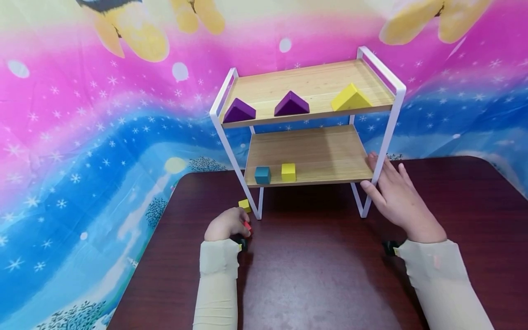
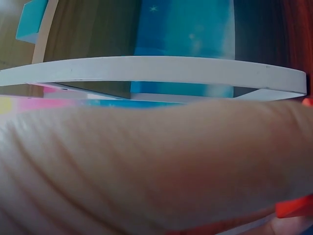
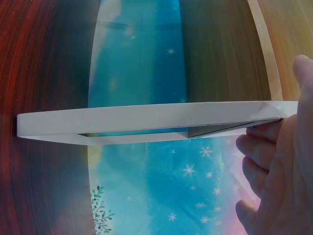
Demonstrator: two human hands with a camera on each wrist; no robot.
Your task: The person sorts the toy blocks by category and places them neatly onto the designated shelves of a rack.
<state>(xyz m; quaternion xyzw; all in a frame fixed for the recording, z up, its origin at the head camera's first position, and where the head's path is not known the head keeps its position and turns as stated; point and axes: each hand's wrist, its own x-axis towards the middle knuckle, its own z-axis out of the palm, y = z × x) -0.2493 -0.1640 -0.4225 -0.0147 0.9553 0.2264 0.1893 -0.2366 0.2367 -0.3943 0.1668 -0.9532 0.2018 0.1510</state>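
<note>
My left hand (image 1: pixel 229 223) is low by the front left foot of a two-tier shelf (image 1: pixel 305 151), pinching a small red block (image 1: pixel 247 226) mostly hidden by its fingers. Just behind that hand a yellow cube (image 1: pixel 244 205) lies on the table. In the left wrist view, red shows at the edge of the hand (image 2: pixel 161 166). My right hand (image 1: pixel 402 201) rests against the shelf's right white leg (image 1: pixel 387 133), thumb at the front and fingers extended, spread along the outer side. A teal cube (image 1: pixel 262 175) and a yellow cube (image 1: pixel 288 172) sit on the lower tier.
Two purple triangular blocks (image 1: pixel 292 103) and a yellow triangular block (image 1: pixel 351 97) stand along the upper tier's front edge. The shelf stands on a dark red-brown table (image 1: pixel 313 275). A colourful printed cloth (image 1: pixel 123 151) hangs behind and to the left.
</note>
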